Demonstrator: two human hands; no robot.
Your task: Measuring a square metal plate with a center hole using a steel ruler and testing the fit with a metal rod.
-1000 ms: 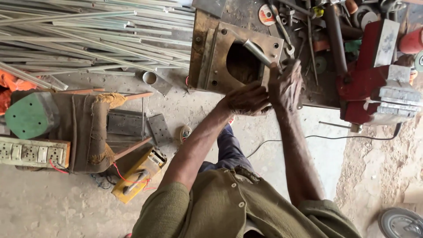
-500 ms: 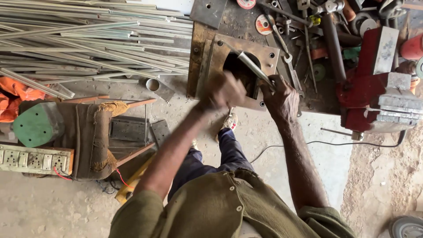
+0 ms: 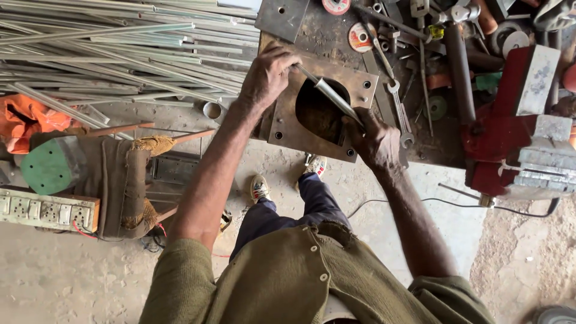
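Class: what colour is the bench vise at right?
Red bench vise, grey steel jaws; head view.

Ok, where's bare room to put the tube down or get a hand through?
The floor between the shoes and the cable looks open, as does the sandy ground under the red vise. The bench behind the plate is crowded with wrenches and discs; left is stacked rods.

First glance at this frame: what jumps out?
Dead centre, both hands grip a thin metal tube laid across the big hole in a rusty steel plate: the left hand at its upper end, the right hand at its lower end. A heap of long pale rods fills the upper left, and a red bench vise sits at the right edge.
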